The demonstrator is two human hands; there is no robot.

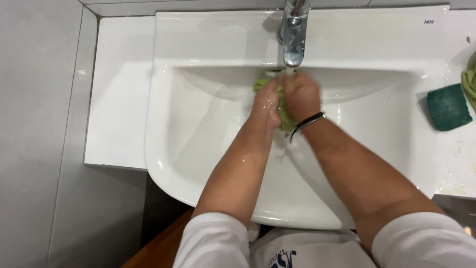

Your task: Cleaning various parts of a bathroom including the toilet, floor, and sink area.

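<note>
Green cloth (286, 120): clenched between left hand (267, 101) and right hand (301, 97), under running tap (293, 34), over white sink (208, 149); green sponge (448, 106) on desk (458, 164)

White ceramic washbasin (198, 164) below me, wet inside, set into a white counter (119, 89). Chrome faucet (294, 34) stands on the basin's back ledge, centre. Right of the faucet, on the basin's right rim, a dark green scouring pad (448, 106) lies flat. Just beyond the pad, at the frame edge, a light green cloth (469, 82), partly cut off.
</note>
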